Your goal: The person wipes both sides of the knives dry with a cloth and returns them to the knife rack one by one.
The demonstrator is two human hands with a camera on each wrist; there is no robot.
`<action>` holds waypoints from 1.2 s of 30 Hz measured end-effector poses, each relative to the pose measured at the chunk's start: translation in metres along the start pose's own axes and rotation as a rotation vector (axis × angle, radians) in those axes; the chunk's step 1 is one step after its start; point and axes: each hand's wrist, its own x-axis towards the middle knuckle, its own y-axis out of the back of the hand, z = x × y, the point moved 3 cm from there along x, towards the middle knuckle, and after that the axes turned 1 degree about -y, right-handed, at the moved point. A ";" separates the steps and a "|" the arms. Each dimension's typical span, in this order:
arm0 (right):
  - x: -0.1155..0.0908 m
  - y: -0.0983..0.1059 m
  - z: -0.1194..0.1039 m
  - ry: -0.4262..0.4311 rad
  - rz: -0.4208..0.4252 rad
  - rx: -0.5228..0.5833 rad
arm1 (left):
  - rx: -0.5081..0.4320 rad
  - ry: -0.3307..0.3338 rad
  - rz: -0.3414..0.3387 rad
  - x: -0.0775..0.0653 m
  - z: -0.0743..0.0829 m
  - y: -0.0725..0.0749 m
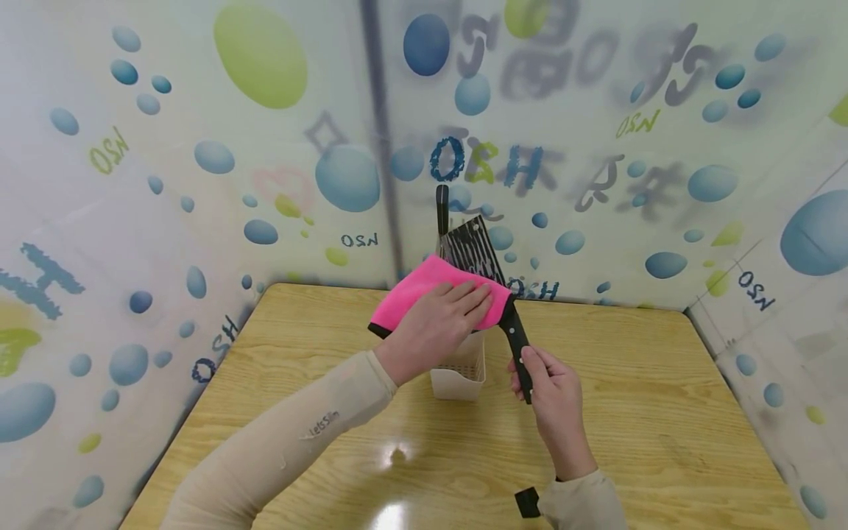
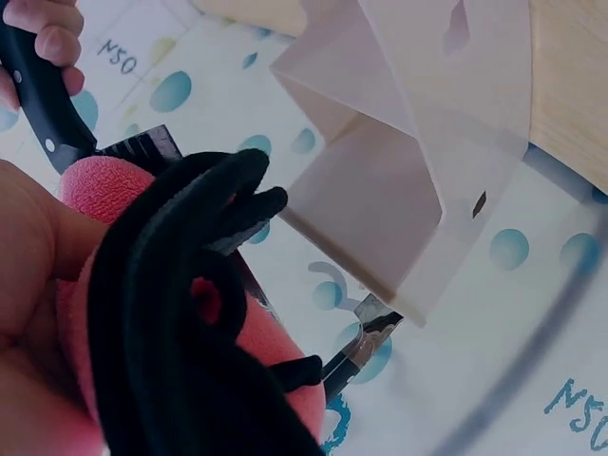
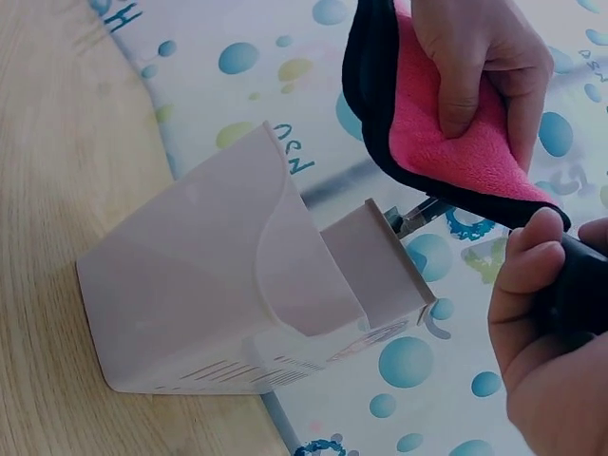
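My right hand [image 1: 553, 390] grips the black handle [image 1: 518, 346] of a cleaver. Its broad, shiny blade [image 1: 475, 250] slants up and to the left, with a small hole near the top corner. Across the lower blade lies a pink cloth [image 1: 414, 291] with black edging, which hides part of it. My left hand [image 1: 433, 324] holds this cloth against the blade, fingers laid over the top; the right wrist view shows the thumb [image 3: 460, 100] pressing the pink side. In the left wrist view, folded black edging [image 2: 152, 285] covers much of the cloth.
A pale beige holder [image 3: 190, 275] with slotted sides stands on the wooden table [image 1: 629, 368], just beyond and below the hands. Another black-handled utensil [image 1: 442, 210] sticks up at its back. Patterned curtain walls [image 1: 298, 184] enclose the table. A small black object [image 1: 527, 503] is by the right sleeve.
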 end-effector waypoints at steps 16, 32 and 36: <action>0.002 0.004 -0.004 0.042 0.051 0.027 | 0.054 -0.020 -0.071 -0.006 0.000 -0.006; 0.001 0.008 -0.008 0.075 0.043 0.053 | 0.024 -0.011 -0.155 -0.010 -0.011 -0.008; 0.000 0.007 -0.009 0.104 0.014 0.034 | 0.023 0.003 -0.123 -0.012 -0.017 -0.008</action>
